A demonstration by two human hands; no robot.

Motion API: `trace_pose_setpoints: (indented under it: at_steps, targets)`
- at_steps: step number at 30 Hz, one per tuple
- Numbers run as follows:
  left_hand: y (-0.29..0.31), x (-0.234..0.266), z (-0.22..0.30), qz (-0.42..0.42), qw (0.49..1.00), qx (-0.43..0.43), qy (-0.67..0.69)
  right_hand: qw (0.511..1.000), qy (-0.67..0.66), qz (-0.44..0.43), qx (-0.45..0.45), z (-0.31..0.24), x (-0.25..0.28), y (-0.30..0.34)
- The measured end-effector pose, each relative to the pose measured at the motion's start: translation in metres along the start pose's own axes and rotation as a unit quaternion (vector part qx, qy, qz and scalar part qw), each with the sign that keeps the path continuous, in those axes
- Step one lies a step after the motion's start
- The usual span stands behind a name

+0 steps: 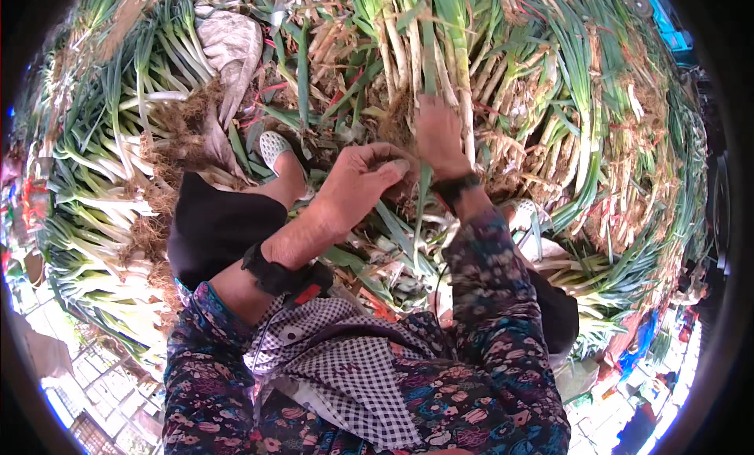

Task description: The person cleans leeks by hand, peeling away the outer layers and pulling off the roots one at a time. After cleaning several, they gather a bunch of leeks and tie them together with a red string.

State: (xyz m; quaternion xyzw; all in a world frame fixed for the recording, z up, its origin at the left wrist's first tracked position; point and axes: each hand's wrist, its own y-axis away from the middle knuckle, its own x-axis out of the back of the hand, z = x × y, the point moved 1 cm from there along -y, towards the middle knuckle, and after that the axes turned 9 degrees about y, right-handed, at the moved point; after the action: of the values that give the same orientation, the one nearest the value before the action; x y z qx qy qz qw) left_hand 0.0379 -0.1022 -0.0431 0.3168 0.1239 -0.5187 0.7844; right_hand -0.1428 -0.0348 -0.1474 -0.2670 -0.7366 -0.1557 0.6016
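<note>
My left hand (363,180) is in the middle with its fingers curled and its thumb close to the forefinger. What lies between those fingertips, if anything, is hidden. Just right of it and a little farther off, my right hand (440,137) is closed around a long green onion leaf (429,58), which shows above the fingers and again below the hand. Beyond both hands lie unpeeled green onions (397,46) with dry brown skins and green tops pointing away. Loose leaves and peelings (385,262) litter the ground under my wrists.
Green onions with white stalks (102,211) and brown roots are piled along the left. A larger heap of untrimmed ones (585,125) fills the right. A pale crumpled cloth (232,50) lies far left. My shoe (274,147) stands among the scraps.
</note>
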Motion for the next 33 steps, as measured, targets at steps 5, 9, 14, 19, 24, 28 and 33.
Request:
trace_pose_setpoints:
  at_steps: [5, 9, 14, 19, 24, 28, 33]
  targets:
    - [0.001, 0.004, -0.001, 0.020, 1.000, -0.003, -0.007, 0.993, 0.022, -0.089, -0.068, -0.002, -0.026, -0.035]
    - [-0.007, 0.004, -0.004, 0.030, 0.999, -0.009, 0.004, 0.933, -0.303, -0.172, -0.092, 0.025, 0.006, -0.023]
    - [-0.031, 0.015, -0.029, 0.066, 0.995, -0.029, -0.063, 0.760, -0.554, -0.281, -0.191, 0.005, 0.082, 0.100]
    - [-0.057, 0.017, -0.053, 0.119, 0.991, 0.006, -0.067, 0.674, -0.545, -0.481, -0.133, -0.030, 0.136, 0.209]
    - [-0.058, -0.003, -0.061, 0.119, 0.990, 0.047, 0.055, 0.789, -0.441, -0.429, 0.015, -0.021, 0.129, 0.275]
    - [-0.047, -0.027, -0.055, 0.064, 0.989, -0.023, 0.129, 0.853, -0.301, -0.425, 0.028, -0.005, 0.114, 0.292]
    - [-0.022, -0.070, -0.045, 0.026, 0.976, -0.132, 0.169, 0.794, -0.578, -0.152, -0.111, -0.005, 0.096, 0.253]
